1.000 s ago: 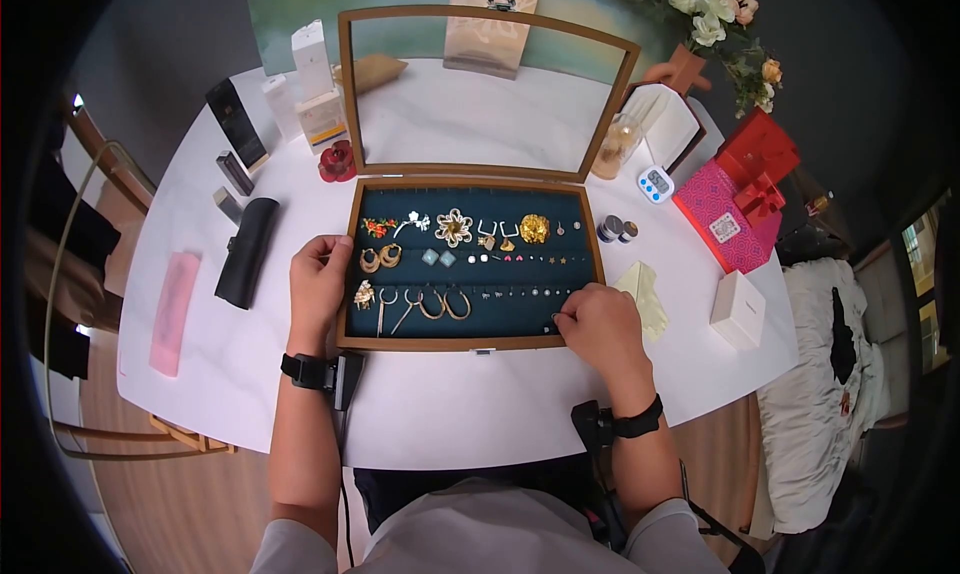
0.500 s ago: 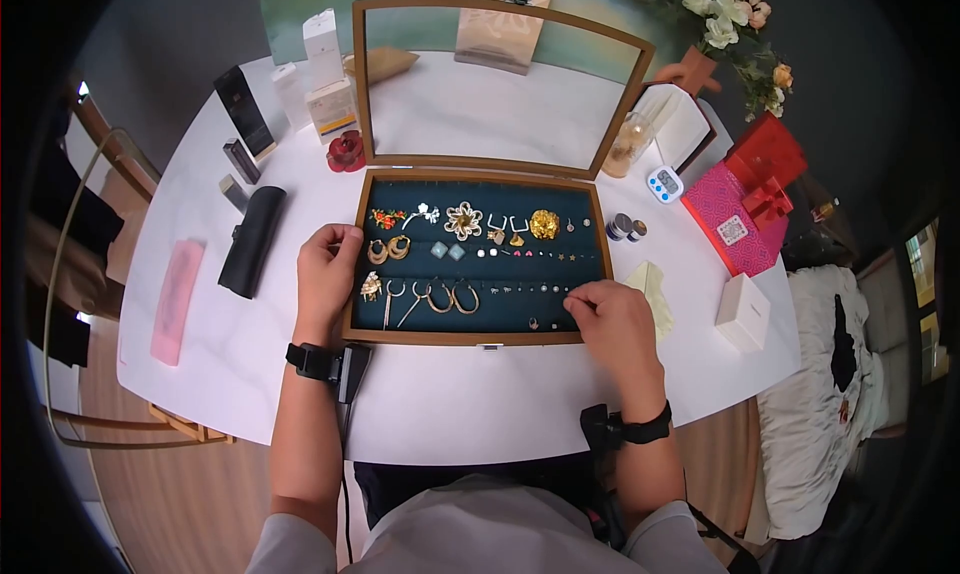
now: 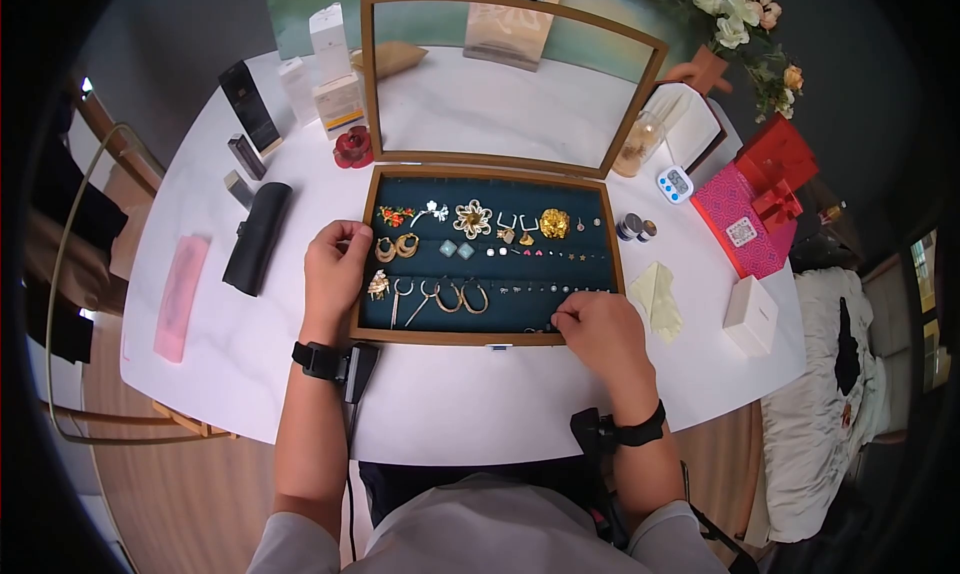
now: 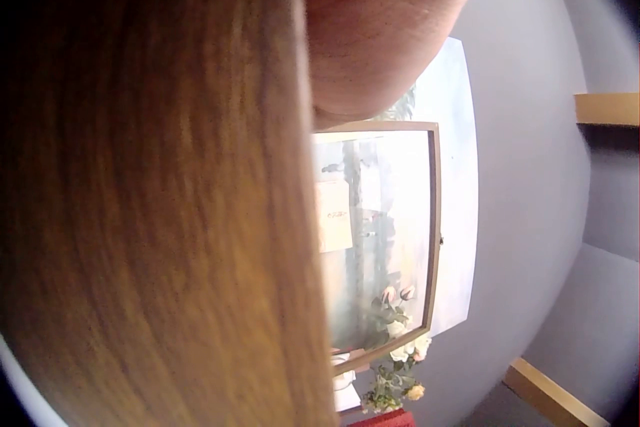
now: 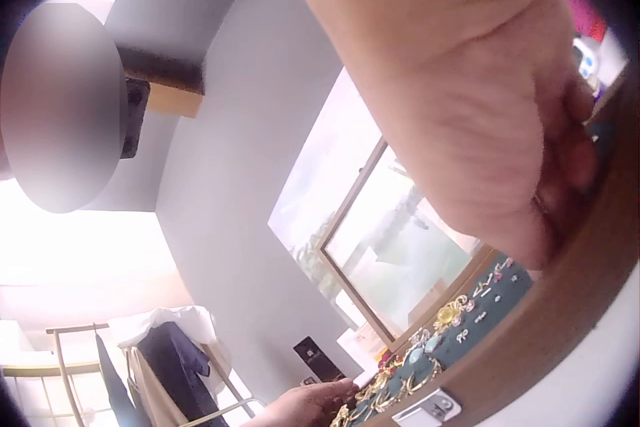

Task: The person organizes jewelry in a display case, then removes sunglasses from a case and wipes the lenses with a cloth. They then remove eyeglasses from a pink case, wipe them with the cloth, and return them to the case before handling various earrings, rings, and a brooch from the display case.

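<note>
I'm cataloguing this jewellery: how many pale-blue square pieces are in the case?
2, side by side just below the openwork flower: the left piece and the right piece. The right hand may hide others.

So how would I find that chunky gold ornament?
Find the open wooden jewellery box on the white table. In its top row, look just right of the square-topped drop earrings. The chunky gold ornament is bulky and bright yellow, unlike those thin earrings.

From above the worktop (image 3: 450,404), my head view looks forward and down. My left wrist view, tight against the box (image 3: 440,338), faces the far edge; my right, low, looks leftward across the box. All share the lid (image 3: 371,79).
</note>
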